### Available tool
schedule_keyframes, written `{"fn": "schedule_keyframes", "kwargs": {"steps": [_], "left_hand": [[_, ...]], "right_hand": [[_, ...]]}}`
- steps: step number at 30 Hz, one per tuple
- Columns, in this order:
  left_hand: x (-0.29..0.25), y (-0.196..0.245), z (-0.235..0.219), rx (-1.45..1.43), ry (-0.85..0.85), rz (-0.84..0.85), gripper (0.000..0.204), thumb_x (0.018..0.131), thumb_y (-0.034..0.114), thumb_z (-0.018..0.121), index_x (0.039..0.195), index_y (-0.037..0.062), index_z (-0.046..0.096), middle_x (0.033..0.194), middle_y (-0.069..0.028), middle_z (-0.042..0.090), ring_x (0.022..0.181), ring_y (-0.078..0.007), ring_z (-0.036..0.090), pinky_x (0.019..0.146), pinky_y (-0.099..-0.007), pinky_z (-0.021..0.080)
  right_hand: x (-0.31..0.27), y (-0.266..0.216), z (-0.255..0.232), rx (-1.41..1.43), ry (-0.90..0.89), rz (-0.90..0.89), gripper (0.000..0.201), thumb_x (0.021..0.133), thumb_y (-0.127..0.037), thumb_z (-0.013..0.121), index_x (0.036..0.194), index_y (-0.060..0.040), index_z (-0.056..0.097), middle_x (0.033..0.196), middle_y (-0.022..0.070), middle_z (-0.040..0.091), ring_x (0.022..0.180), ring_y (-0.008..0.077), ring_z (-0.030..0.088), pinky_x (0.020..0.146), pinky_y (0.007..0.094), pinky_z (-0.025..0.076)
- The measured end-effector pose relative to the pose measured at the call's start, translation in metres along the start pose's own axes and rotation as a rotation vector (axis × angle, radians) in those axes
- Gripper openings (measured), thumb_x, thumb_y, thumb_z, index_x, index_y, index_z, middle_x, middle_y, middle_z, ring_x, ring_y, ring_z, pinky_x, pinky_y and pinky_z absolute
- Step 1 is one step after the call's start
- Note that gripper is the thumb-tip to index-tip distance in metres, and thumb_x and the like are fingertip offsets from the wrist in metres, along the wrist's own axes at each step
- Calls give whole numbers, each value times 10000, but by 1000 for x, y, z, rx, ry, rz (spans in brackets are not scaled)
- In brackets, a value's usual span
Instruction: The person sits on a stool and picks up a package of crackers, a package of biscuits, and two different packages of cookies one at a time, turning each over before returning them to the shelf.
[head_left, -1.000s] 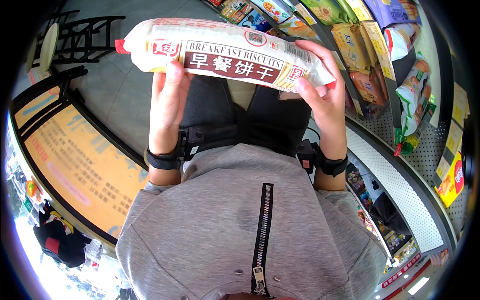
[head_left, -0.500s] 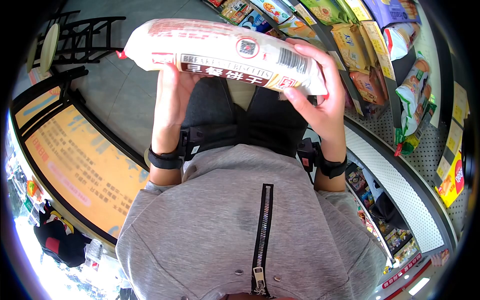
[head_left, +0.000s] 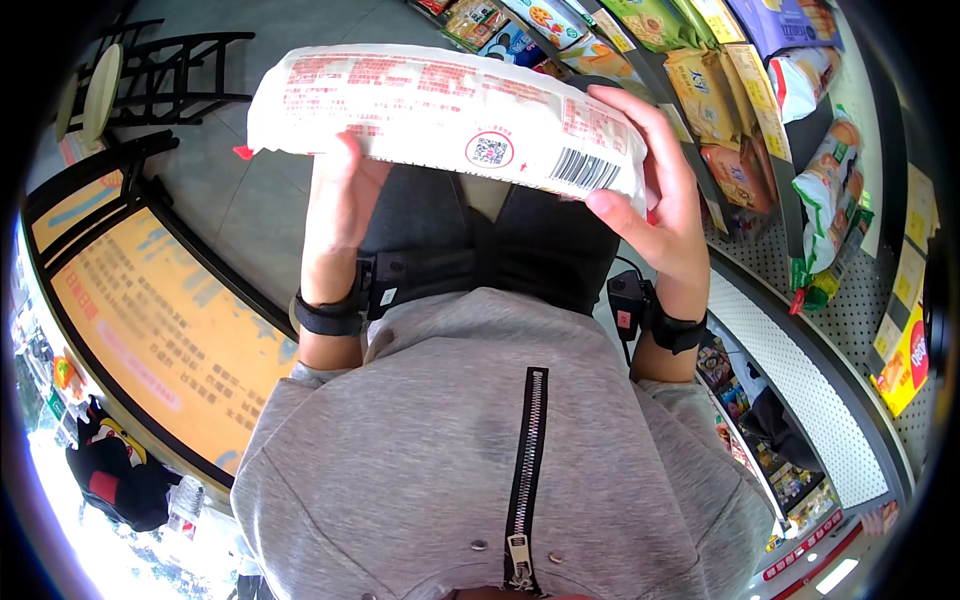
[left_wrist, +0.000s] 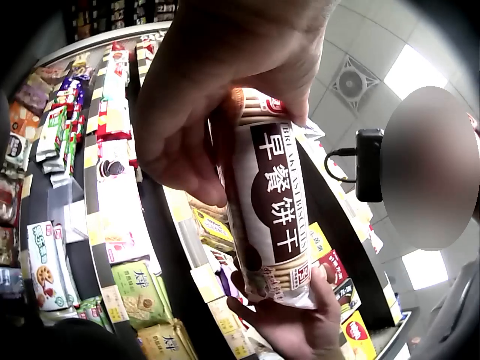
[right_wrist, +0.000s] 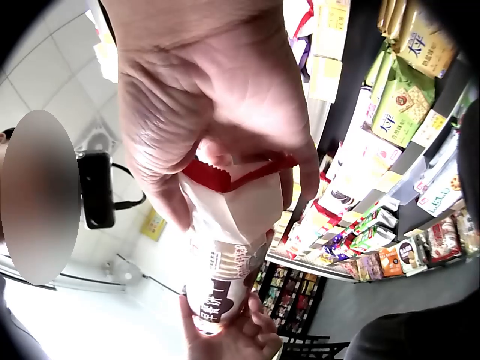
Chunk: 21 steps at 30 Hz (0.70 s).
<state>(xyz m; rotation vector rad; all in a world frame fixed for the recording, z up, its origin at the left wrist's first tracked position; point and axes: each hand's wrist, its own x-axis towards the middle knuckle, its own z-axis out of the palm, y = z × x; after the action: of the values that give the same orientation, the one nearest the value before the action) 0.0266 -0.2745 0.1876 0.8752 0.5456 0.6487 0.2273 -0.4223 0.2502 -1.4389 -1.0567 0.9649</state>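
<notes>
A long white pack of biscuits (head_left: 450,110) is held crosswise in front of the body in the head view. Its back, with red print, a QR code and a barcode, faces up. My left hand (head_left: 340,205) grips one end, thumb over the near edge. At the other end my right hand (head_left: 665,210) holds it, thumb by the barcode and fingers over the far side. In the left wrist view the pack (left_wrist: 274,202) shows its brown label reading "BREAKFAST BISCUITS". The right wrist view has the red crimped end seal (right_wrist: 210,176) beneath my right palm.
Shelves on the right carry snack packets, among them yellow biscuit packs (head_left: 705,95) and a green-and-white bag (head_left: 828,190), behind price tags. On the left stand a table with a printed yellow top (head_left: 170,320) and black metal seat frames (head_left: 190,75).
The biscuit pack has been rolled about its length: the brown label facing up has turned out of the head view, and the printed back with the barcode has come up. Both hands still hold it.
</notes>
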Motion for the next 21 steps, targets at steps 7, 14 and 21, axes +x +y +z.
{"fn": "schedule_keyframes", "kwargs": {"steps": [7,14,21], "left_hand": [[-2,0,3,38,-7,23,640,744,353,622,1195,-21,367,1157,-99,457,1063,-190,441,913,-333,332],[0,1,-2,246,-109,-50,601,741,334,631,1163,-32,408,1084,-96,513,1002,-173,481,887,-320,351],[10,-26,-41,-14,-164,-257,598,804,364,539,1208,-31,344,1051,-113,528,930,-178,530,786,-293,422]], "right_hand": [[-3,4,-8,-42,1,-12,586,686,-153,648,1194,-14,392,1123,103,474,1048,172,449,896,285,330],[-3,11,-15,-148,-38,59,581,660,-132,677,1170,-27,418,1105,88,491,1037,171,458,894,283,331],[-9,39,-27,-428,-99,145,579,647,-135,690,1167,-82,441,1056,92,504,1011,192,465,867,297,351]]}}
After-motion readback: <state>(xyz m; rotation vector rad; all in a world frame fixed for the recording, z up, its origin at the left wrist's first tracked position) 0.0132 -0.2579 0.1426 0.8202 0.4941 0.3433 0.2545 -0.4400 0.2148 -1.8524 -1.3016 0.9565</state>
